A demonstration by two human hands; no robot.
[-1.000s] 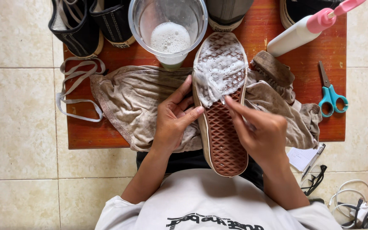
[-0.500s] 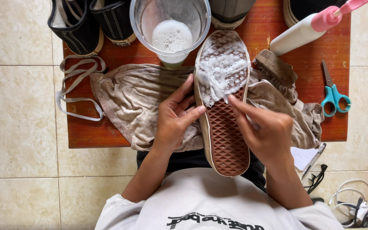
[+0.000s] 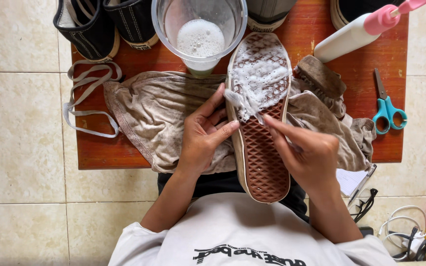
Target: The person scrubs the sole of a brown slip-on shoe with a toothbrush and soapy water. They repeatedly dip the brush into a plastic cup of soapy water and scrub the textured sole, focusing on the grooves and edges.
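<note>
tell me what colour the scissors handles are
Turquoise blue: the scissors lie on the red-brown board, seen best in the head view.

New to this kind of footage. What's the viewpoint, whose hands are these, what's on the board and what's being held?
There is no machine: one camera worn on a person's head looks straight down at their own two bare hands.

The left hand steadies a shoe turned sole up, its toe half covered in white foam. The right hand holds a small brush against the foamy sole.

Under the shoe lies a dirty beige cloth on a red-brown wooden board on a tiled floor. Also on the board: a clear cup of sudsy liquid, dark shoes, loose laces, a white bottle with a pink cap, a brown scrub brush and teal scissors.
</note>
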